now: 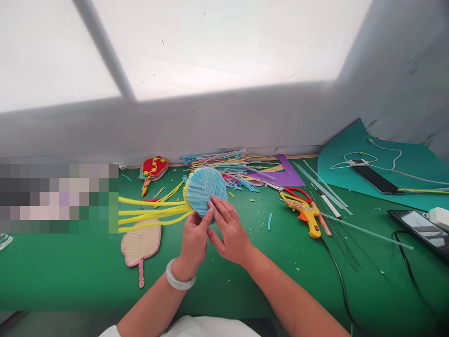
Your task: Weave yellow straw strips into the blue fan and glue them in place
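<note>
A round blue fan piece (205, 187), covered in slanting strips meeting at a middle line, is raised over the green table. Yellow fuzzy edging runs along its left rim, and several long yellow pipe cleaners (157, 213) stretch leftward from it into a blurred patch. My left hand (195, 236) pinches the lower edge, thumb in front and fingers mostly hidden behind. Fingertips of my right hand (229, 229) press on the blue face at its lower right, its thumb lower down near the left hand.
A beige leaf-shaped fan (142, 243) and a red-and-yellow fan (154, 166) lie left. Behind is a pile of coloured strips (224, 159). Scissors (296, 193), a yellow glue gun (307, 217), clear glue sticks (322, 187), thin wires and phones (377, 177) lie right.
</note>
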Available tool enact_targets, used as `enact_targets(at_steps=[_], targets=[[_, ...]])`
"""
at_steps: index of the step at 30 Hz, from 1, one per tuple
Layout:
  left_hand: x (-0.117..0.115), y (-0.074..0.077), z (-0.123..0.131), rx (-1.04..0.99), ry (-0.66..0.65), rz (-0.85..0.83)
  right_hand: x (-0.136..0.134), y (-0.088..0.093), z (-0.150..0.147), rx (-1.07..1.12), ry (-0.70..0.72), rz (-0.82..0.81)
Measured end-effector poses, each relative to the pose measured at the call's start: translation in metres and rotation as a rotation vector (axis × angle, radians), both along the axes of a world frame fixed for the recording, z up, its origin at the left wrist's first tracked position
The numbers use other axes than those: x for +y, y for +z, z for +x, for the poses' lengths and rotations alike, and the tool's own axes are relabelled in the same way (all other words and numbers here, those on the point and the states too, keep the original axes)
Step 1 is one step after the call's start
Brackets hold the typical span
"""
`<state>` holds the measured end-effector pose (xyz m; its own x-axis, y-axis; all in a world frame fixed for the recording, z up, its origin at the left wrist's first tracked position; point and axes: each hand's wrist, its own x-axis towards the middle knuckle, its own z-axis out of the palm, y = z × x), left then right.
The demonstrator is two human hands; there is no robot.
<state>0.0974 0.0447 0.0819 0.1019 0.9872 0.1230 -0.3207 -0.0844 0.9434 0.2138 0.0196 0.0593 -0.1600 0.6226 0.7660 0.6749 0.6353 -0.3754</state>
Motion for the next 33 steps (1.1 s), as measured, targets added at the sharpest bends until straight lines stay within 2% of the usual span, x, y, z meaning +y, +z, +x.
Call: enact_targets(at_steps=[3, 6, 8, 11, 13, 15, 18, 21, 33], targets=[[0.009, 0.008, -0.007, -0.137, -0.023, -0.065, -0.001, 0.004, 0.006, 0.128, -0.021, 0.0], [0.017, 0.012, -0.014, -0.209, -0.075, -0.115, 0.002, 0.007, 0.015, 0.445, -0.16, -0.087], [0.021, 0.013, -0.018, -0.218, -0.099, -0.132, 0.007, 0.006, 0.022, 0.67, -0.201, -0.208], [0.026, 0.014, -0.022, -0.223, -0.121, -0.151, 0.018, 0.002, 0.029, 0.922, -0.129, -0.409], [0.029, 0.014, -0.024, -0.228, -0.118, -0.154, 0.025, -0.001, 0.031, 0.996, -0.04, -0.53], [0.032, 0.015, -0.026, -0.232, -0.111, -0.149, 0.028, -0.004, 0.03, 0.992, 0.092, -0.679], [0.034, 0.016, -0.029, -0.232, -0.112, -0.137, 0.025, -0.006, 0.023, 0.857, 0.345, -0.916], [0.036, 0.017, -0.032, -0.234, -0.112, -0.127, 0.019, -0.008, 0.016, 0.746, 0.506, -1.059], [0.052, 0.017, -0.045, -0.219, -0.064, -0.115, 0.019, -0.016, 0.019, 0.694, 0.608, -1.239]])
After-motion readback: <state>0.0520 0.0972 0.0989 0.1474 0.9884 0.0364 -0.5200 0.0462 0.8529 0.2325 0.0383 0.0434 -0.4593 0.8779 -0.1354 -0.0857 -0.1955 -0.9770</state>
